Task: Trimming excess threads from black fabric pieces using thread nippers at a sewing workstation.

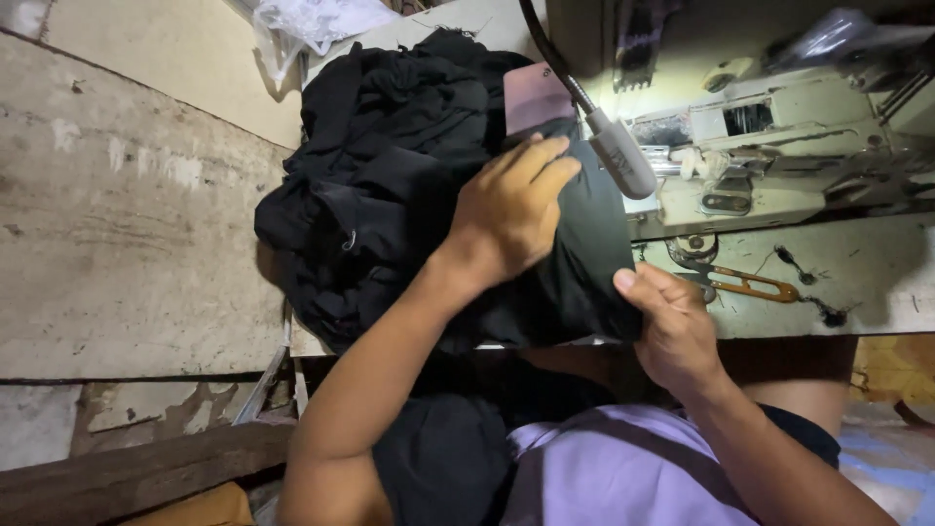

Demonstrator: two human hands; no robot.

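Lilac cloth (623,468) covers the person's lap at the near edge of the view, with more black fabric lying beside it and running up to the sewing table (877,282). On the near edge of that table lies the smooth panel of black fabric (575,273) being worked, just in front of the sewing machine (779,146). The right hand (667,326) sits at the near corner of this panel, thumb on top and fingers curled under, pinching the hem closed. The left hand (511,209) lies palm down on the panel a little farther in, fingers loosely bent and pressing the cloth flat; it rests on the fabric rather than clasping it, and the forearm reaches in diagonally from the lap. To the left of the machine, a crumpled heap of black garments (380,175) fills the table top and hangs over its near edge. A grey lamp head (623,156) on a flexible black neck hangs down in front of the machine, just beyond the left hand's fingertips, partly blocking the view of the needle area. On the table in front of the machine lie thread snips with orange handles (745,282), among loose black thread scraps. Beyond the garment heap, a clear plastic bag (312,24) lies at the far edge.
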